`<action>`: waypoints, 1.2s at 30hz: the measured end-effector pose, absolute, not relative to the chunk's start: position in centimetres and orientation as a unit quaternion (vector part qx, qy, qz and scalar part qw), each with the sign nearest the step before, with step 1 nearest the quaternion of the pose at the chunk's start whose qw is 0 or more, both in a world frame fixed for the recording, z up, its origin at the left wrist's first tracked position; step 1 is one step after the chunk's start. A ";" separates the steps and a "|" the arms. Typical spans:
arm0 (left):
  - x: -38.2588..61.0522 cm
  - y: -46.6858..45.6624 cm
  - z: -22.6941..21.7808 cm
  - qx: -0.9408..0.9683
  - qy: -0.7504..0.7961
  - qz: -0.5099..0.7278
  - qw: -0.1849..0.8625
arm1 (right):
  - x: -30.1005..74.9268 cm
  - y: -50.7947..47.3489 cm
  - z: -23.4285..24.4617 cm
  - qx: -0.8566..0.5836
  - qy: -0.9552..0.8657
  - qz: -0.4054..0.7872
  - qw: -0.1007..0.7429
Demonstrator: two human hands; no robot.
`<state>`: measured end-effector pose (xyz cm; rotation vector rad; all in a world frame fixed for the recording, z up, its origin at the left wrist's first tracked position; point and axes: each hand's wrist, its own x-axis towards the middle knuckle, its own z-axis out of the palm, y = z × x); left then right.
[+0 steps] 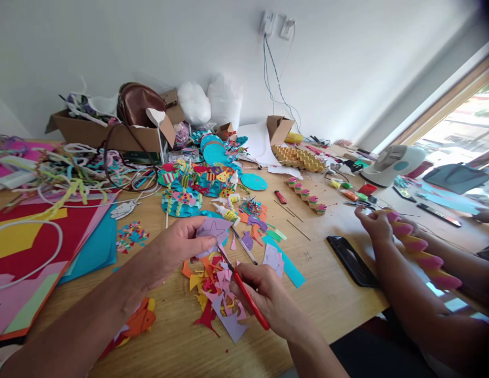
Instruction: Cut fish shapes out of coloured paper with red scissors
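Observation:
Between the thumb and fingers of my left hand (189,239) is a piece of purple paper (216,227) with a star outline drawn on it. My right hand (263,296) grips red-handled scissors (248,296), whose blades point up at the lower edge of that paper. The scissor tips are partly hidden beside the paper. Below both hands lies a heap of paper scraps (218,283) in orange, red, yellow, pink and purple. A pen (245,245) rests just behind the scissors. Orange paper cut-outs (139,319) lie under my left forearm.
At right, another person's hands (373,223) hold a painted egg-carton strip (421,252), with a black phone (351,261) beside them. Glue bottles (227,214), blue decorated paper crafts (181,202) and wooden sticks (298,229) lie behind. Coloured sheets (86,236) are stacked left, near a cardboard box (110,137).

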<state>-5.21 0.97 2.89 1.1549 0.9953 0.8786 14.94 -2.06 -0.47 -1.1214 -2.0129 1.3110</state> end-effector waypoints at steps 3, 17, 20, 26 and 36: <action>-5.2 0.9 2.8 0.509 0.439 0.382 0.634 | 14.9 -2.1 -0.5 -0.407 -0.739 0.478 0.243; -5.2 1.1 4.1 0.541 0.440 0.341 0.630 | 15.9 -2.0 0.2 -0.408 -0.806 0.375 0.209; -5.2 1.2 4.0 0.537 0.430 0.333 0.646 | 16.1 -1.8 0.3 -0.408 -0.807 0.374 0.206; -4.6 0.8 3.2 0.464 0.429 0.382 0.674 | 15.7 -1.9 0.1 -0.424 -0.761 0.427 0.242; -2.8 -0.2 1.8 0.378 0.410 0.452 0.697 | 13.3 -3.1 -2.2 -0.404 -0.559 0.635 0.348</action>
